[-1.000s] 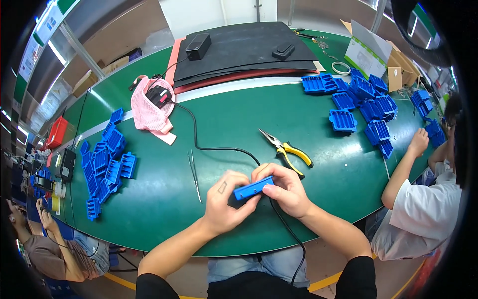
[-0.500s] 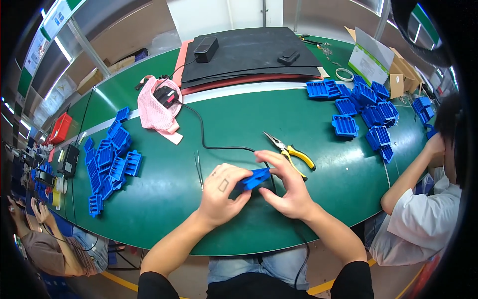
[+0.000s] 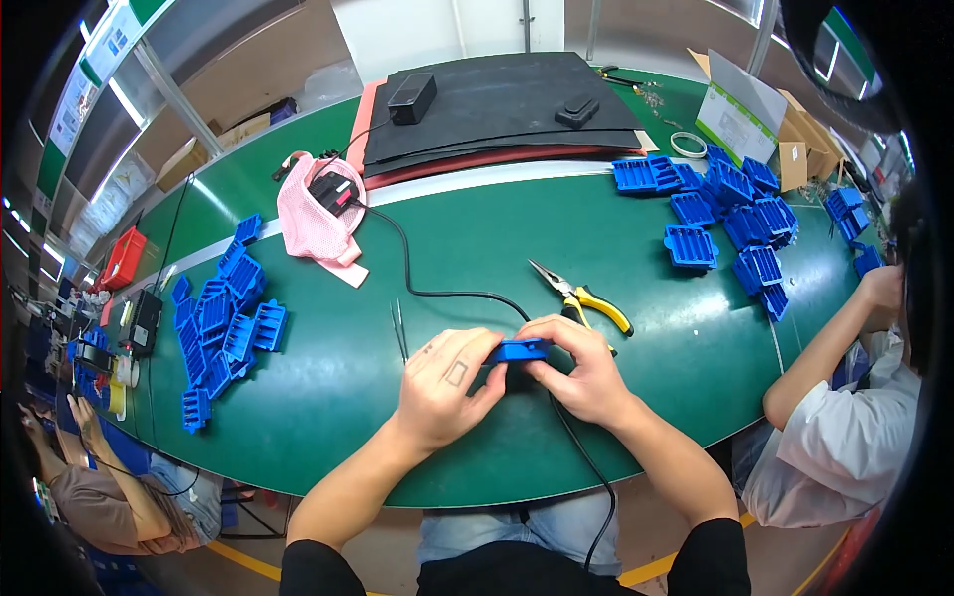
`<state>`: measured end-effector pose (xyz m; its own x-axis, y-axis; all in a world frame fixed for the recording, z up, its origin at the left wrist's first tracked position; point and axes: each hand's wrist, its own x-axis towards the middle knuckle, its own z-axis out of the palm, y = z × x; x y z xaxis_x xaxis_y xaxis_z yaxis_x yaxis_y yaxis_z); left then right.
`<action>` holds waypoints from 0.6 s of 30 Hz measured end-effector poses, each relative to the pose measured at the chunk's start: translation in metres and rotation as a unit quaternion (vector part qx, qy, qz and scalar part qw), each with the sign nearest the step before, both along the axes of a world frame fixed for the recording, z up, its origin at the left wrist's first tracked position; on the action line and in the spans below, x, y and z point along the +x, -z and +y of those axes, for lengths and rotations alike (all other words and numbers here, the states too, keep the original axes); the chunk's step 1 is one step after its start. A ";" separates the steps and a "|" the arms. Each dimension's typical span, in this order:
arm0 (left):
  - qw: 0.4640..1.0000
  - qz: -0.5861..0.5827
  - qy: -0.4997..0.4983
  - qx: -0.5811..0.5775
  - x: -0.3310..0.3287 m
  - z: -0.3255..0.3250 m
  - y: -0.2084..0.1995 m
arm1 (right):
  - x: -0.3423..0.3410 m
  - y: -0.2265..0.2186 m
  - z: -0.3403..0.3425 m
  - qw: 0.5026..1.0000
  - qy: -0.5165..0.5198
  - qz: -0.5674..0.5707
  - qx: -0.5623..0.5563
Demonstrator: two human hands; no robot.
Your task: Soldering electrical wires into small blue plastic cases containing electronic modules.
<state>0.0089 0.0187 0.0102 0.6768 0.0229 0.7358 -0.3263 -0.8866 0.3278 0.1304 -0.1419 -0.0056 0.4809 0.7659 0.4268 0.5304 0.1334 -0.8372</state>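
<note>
Between my two hands, over the near middle of the green table, is a blue slotted plastic holder [image 3: 519, 350] seen edge-on. My left hand [image 3: 443, 385] pinches its left end with thumb and fingers. At its right end my right hand [image 3: 580, 370] grips it the same way. The fingers cover both ends of the part. Just beyond my right hand lie long-nose pliers [image 3: 596, 304] with yellow and black handles, partly hidden by it. A pair of tweezers [image 3: 399, 330] rests beyond my left hand. A black cable [image 3: 452, 294] passes under my right hand toward the table's front edge.
Blue plastic holders are piled at left [image 3: 221, 316] and at right [image 3: 745, 214]. A pink cloth [image 3: 316, 223] lies behind the tweezers. Black sheets [image 3: 497, 109] are stacked at the back, near an opened carton [image 3: 740, 114]. One person sits on each side.
My right hand has closed from spread fingers onto the holder's right end. The holder has turned from tilted to nearly level.
</note>
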 end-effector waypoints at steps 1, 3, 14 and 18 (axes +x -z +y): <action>1.000 0.006 -0.021 0.008 -0.001 0.000 0.000 | -0.001 -0.001 0.001 1.000 0.000 0.000 0.001; 0.999 0.014 -0.016 0.025 -0.001 0.005 0.000 | -0.003 -0.001 0.002 1.000 0.022 -0.001 -0.009; 0.972 0.174 0.101 -0.118 -0.003 0.025 -0.013 | 0.005 0.000 -0.001 0.998 0.001 -0.066 -0.013; 0.975 0.167 0.093 -0.113 0.000 0.023 -0.015 | 0.005 -0.003 -0.002 0.999 0.025 -0.015 -0.024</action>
